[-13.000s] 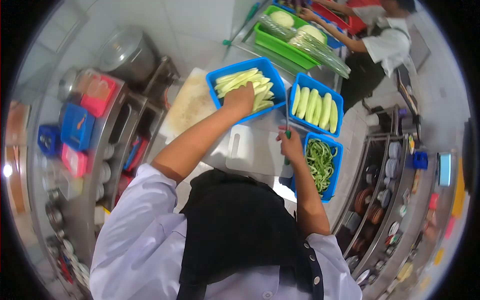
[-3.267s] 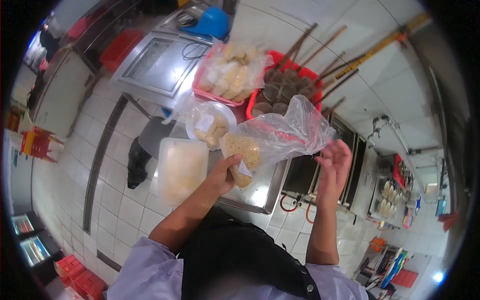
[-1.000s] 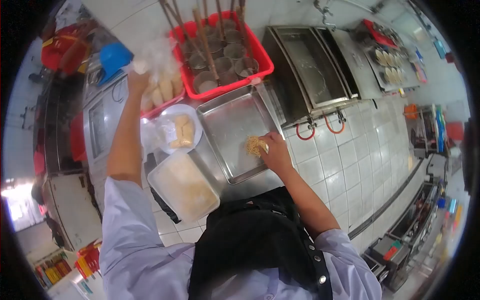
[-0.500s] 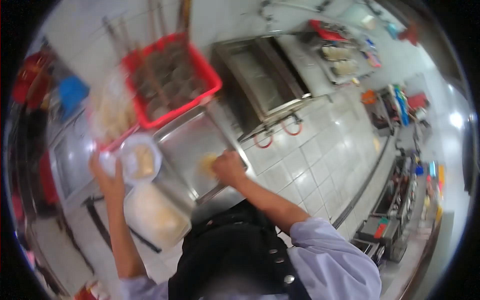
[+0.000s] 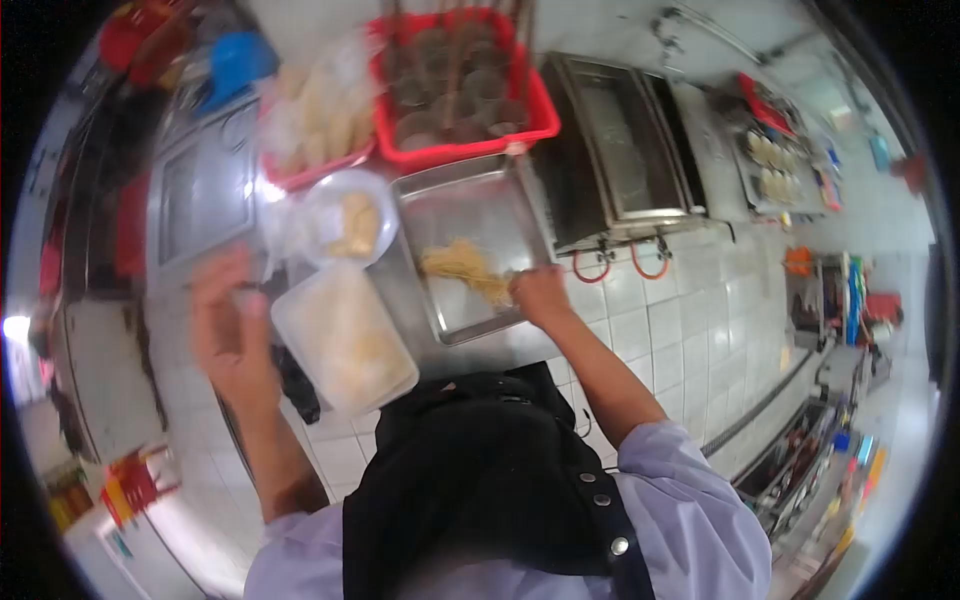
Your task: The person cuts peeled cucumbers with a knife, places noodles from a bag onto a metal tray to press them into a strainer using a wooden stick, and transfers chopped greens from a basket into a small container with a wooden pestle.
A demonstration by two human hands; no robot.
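A shallow metal tray (image 5: pixel 470 205) lies in front of me with a bundle of thin yellow noodles (image 5: pixel 460 265) on its bottom. My right hand (image 5: pixel 540 295) is closed at the right end of that bundle, by the tray's right wall. Its fingertips are partly hidden. Blurred by motion, my left hand (image 5: pixel 235 335) is in the air to the left, fingers and thumb apart, with nothing visible in it. Nearest to it are a white plate (image 5: pixel 335 180) bearing pale yellow pieces (image 5: pixel 356 225) and a cloudy plastic box (image 5: pixel 340 330) with pale yellowish contents.
Behind the tray stands a red basket (image 5: pixel 465 152) with several dark round cups and long sticks. Pale food in clear plastic fills a pink-rimmed basket (image 5: pixel 318 172). A steel tank (image 5: pixel 640 160) is at the right, above a tiled floor (image 5: pixel 680 320).
My left hand has come off the plate's edge and moved away from it. The noodles now lie in a longer bundle across the tray. The whole view has shifted.
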